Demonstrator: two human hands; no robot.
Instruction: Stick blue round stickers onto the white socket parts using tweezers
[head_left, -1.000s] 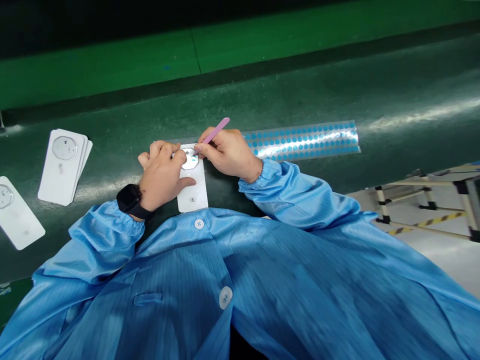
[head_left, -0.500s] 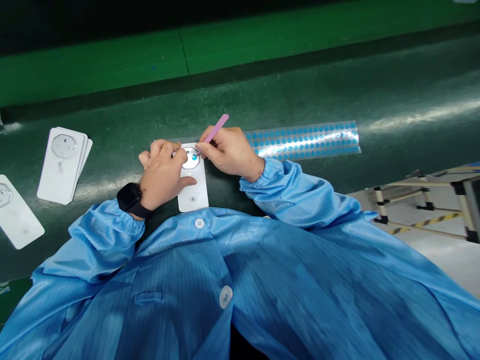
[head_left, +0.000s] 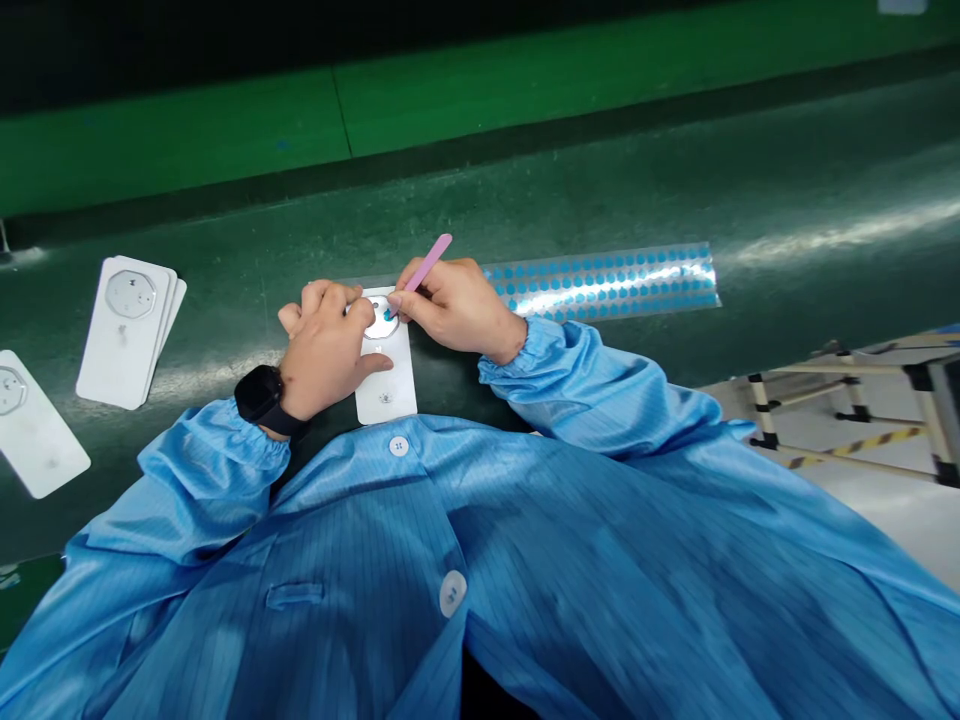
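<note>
A white phone-shaped panel with an octagonal patch near its top lies in front of me. My left hand holds it down, with curled fingers at its upper left and the thumb across its face. Pink tweezers are pinched in my right hand, their tip pointing down at the octagonal patch. A small blue dot shows at that tip; whether the tweezers still grip it I cannot tell. Behind my right hand stretches a clear strip carrying rows of blue dots.
To the left lies a small stack of similar white panels, and a single panel rests nearer the left edge. The dark green table has a raised green ledge behind it. A tube-framed rack stands at the right.
The tweezers have tilted slightly left, and less of the blue dot shows at their tip. My left hand stays on the panel. The view has shifted a little.
</note>
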